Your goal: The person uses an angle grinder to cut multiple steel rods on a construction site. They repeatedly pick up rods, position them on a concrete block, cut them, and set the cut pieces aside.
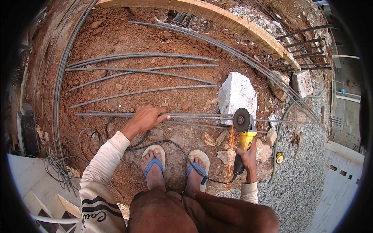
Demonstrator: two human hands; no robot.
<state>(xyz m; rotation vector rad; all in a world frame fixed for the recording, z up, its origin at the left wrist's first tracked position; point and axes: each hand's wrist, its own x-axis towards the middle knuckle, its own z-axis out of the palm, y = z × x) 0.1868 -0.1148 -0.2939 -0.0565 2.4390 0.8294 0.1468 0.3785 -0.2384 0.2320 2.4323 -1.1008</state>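
My right hand [247, 155] is closed around a yellow and black angle grinder [245, 141]. Its dark disc [241, 120] meets the steel rebar [202, 115], and orange sparks [232, 149] stream from there toward me. With fingers wrapped over the same rebar, my left hand [147, 118] grips it left of the disc. The bars lie across the front of a white-faced stone block [237, 95], close to the disc. A black power cord [180, 149] curves from the grinder past my sandalled feet.
Several cut rebars [143, 89] lie on red soil beyond my hands. Longer rods [217, 42] run toward the right, near a wooden board [194, 7]. A yellow tape measure [279, 157] sits by the gravel [299, 178]. Coiled wire [62, 163] lies at left.
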